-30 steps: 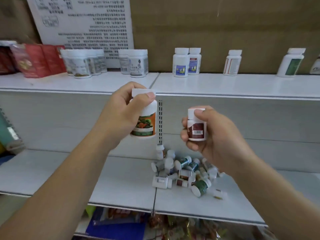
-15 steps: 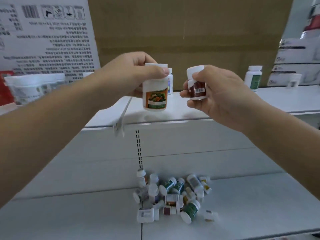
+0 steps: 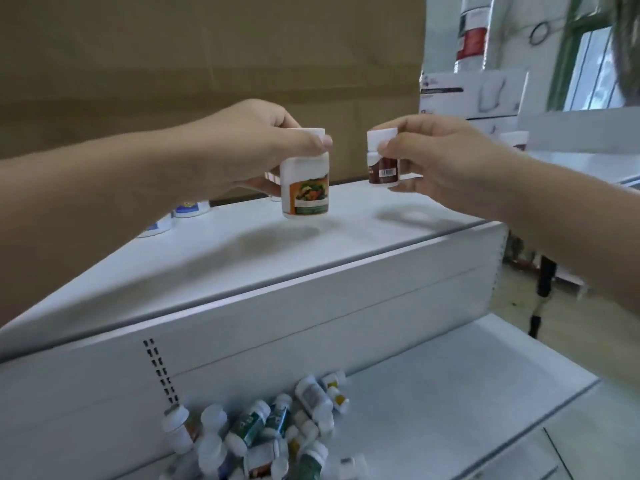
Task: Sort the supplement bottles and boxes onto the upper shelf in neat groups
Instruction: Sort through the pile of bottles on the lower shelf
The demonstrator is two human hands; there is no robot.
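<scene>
My left hand [image 3: 249,147] grips the cap of a white bottle with an orange and green vegetable label [image 3: 305,185], held upright just above the white upper shelf [image 3: 242,268]. My right hand [image 3: 436,157] pinches the cap of a smaller white bottle with a dark red label [image 3: 381,166], also upright over the shelf, to the right of the first. A heap of several small mixed bottles [image 3: 263,434] lies on the lower shelf [image 3: 450,393] below.
Two white bottles with blue labels [image 3: 187,209] stand on the upper shelf behind my left forearm. Brown cardboard [image 3: 207,64] backs the shelf. White boxes [image 3: 474,95] and another shelf stand to the right, near a window.
The view has swung right. Both hands have carried their bottles further right and lower over the upper shelf, and the two bottles are now further apart.
</scene>
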